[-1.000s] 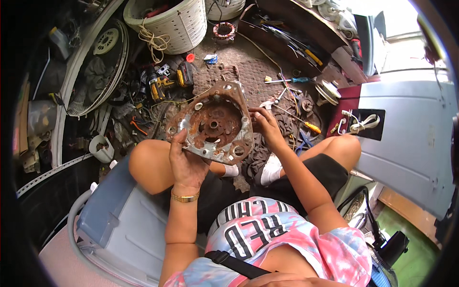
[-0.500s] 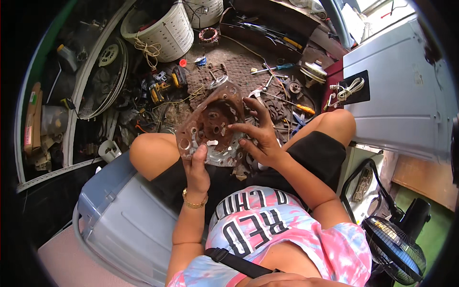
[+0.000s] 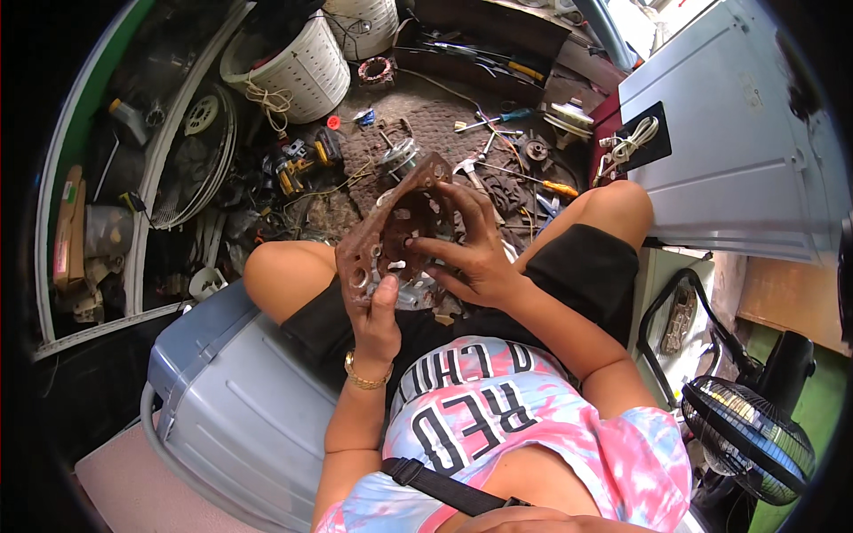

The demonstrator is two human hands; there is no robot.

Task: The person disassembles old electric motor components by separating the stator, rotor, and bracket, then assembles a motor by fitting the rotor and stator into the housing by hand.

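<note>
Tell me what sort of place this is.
Probably a small, cluttered repair workspace: a yellow-and-black power drill, a hammer and an orange-handled screwdriver lie beyond the rusty metal housing in the person's left hand.

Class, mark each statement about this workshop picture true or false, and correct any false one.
1. The left hand grips a rusty metal housing. True.
2. The right hand holds a hammer. False: the right hand is at the housing, its fingers spread.
3. The gold-coloured band is on the right arm. False: the gold-coloured band is on the left arm.
4. A black fan stands to the person's right. True.
5. The orange-handled screwdriver is inside a white basket. False: the orange-handled screwdriver lies on the floor.
</note>
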